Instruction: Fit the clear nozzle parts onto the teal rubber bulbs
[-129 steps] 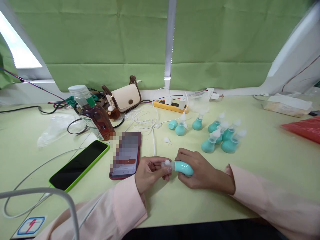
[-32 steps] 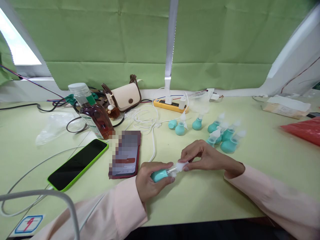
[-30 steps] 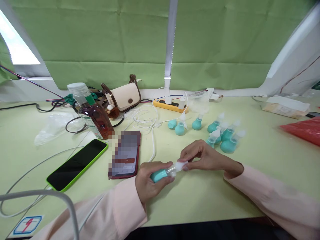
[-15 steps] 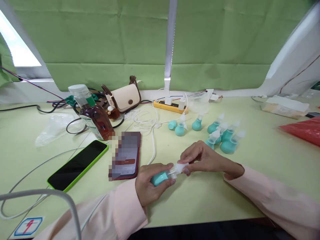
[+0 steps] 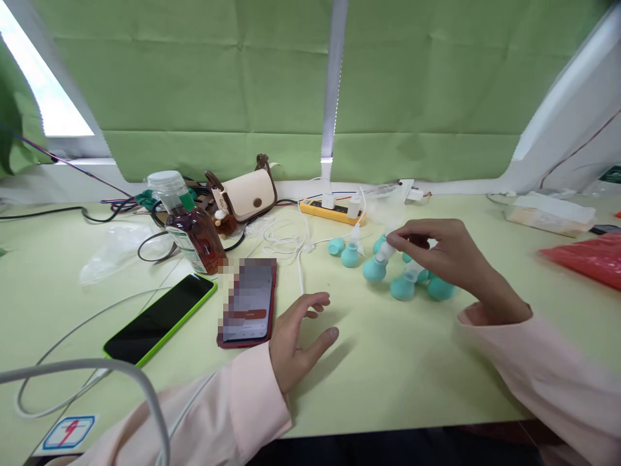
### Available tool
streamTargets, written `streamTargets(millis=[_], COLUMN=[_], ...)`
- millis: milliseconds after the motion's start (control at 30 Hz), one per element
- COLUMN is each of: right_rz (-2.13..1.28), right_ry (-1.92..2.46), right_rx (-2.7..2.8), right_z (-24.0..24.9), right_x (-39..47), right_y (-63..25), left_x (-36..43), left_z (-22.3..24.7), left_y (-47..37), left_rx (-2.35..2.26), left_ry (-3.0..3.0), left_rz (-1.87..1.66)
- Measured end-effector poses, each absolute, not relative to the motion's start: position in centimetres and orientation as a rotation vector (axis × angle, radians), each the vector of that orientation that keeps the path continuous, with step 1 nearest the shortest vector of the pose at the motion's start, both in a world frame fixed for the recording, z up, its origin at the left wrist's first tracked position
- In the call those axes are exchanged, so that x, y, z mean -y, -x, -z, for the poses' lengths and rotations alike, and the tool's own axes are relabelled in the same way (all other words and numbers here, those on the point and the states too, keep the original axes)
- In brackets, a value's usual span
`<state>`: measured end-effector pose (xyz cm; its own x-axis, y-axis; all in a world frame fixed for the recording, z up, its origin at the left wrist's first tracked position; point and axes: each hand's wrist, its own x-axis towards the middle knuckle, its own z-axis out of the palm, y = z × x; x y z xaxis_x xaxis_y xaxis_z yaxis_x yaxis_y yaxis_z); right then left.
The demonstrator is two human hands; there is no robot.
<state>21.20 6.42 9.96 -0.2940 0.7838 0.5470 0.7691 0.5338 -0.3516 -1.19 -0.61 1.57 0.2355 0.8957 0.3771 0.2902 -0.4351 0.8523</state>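
My right hand [image 5: 436, 249] pinches the whitish tip of a teal bulb [image 5: 375, 268], which is tilted at the left of a group of similar bulbs. Close by, another teal bulb [image 5: 402, 286] has a clear neck and pale tip; some bulbs behind are partly hidden by my right hand. My left hand [image 5: 301, 340] hovers over the table front with fingers apart and nothing in it. Farther back, a teal bulb [image 5: 349, 255] stands upright beside a small teal piece [image 5: 336, 246] lying on its side.
A phone in a red case [image 5: 250, 301] and a green-edged phone [image 5: 160, 318] lie left. Behind them are a dark bottle [image 5: 198, 239], a cream bag [image 5: 250, 195] and a yellow power strip [image 5: 330, 212]. Red plastic [image 5: 587, 259] and a tissue pack [image 5: 548, 215] sit right.
My left hand has let go of the teal bulb and opened. My right hand has carried that bulb forward to the others. The view has shifted slightly.
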Motion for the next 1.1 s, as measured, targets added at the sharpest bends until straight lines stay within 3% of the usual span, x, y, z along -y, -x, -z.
streamTargets(millis=[200, 600, 900, 1000, 1100], right_rz=[0.264, 0.217, 0.663, 0.734, 0.759], right_ry=[1.655, 1.942, 1.346, 1.252, 1.429], right_rx=[2.091, 2.127, 2.319, 2.524, 2.637], right_z=[-8.8, -9.2, -11.0, -9.1, -6.1], right_x=[-8.9, -8.9, -5.5, -6.0, -8.3], right_y=[-22.5, -23.1, -18.8, -14.7, -11.1], left_x=[0.8, 0.5, 0.8, 0.7, 0.3], left_z=[-1.8, -1.4, -1.3, -1.0, -0.7], left_y=[1.2, 1.2, 1.2, 1.2, 1.3], left_rx=[-1.121, -1.114, -1.052, -1.028, -1.023], left_ry=[-1.903, -1.957, -2.067, -2.116, -2.164], left_rz=[-1.138, -1.132, -1.132, -1.145, -1.162])
